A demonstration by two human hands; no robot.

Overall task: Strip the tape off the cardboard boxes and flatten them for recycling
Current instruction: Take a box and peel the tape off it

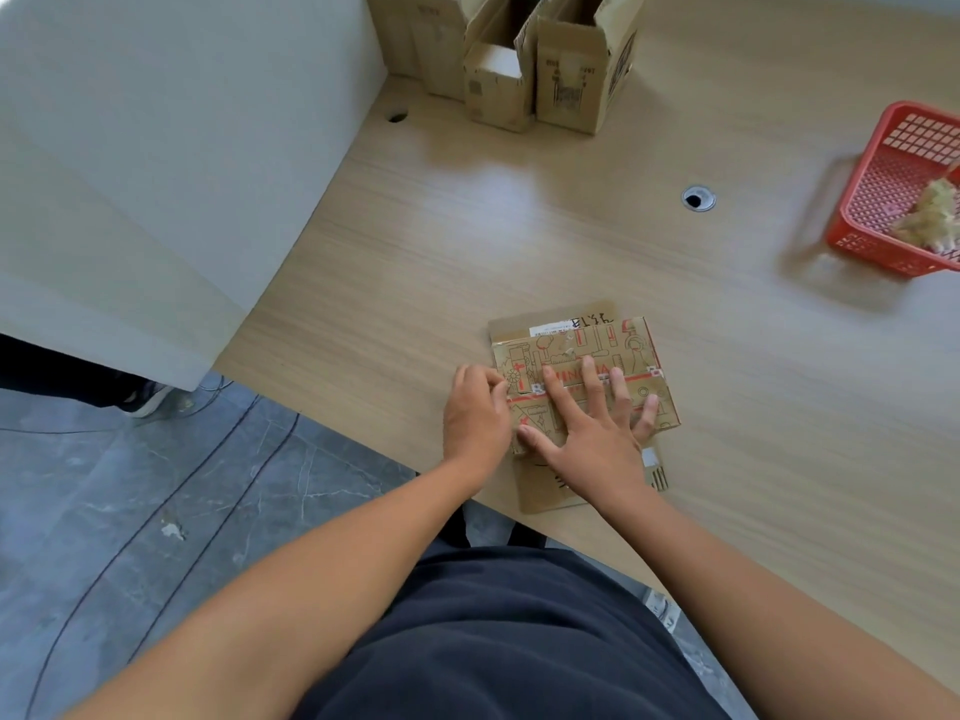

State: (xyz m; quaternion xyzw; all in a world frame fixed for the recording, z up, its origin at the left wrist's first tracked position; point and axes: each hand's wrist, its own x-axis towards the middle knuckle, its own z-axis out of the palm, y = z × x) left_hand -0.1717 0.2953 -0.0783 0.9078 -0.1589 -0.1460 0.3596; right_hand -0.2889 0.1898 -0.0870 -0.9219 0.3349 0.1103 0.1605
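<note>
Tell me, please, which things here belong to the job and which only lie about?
Job: printed box under the left hand and right hand; upright boxes behind; red basket holding crumpled scraps.
Lying about: cable hole in the table; white partition; shoe.

Right hand (pixel 592 428) flat, fingers (pixel 590 379) spread, left hand (pixel 475 415) curled, forearms reaching forward
</note>
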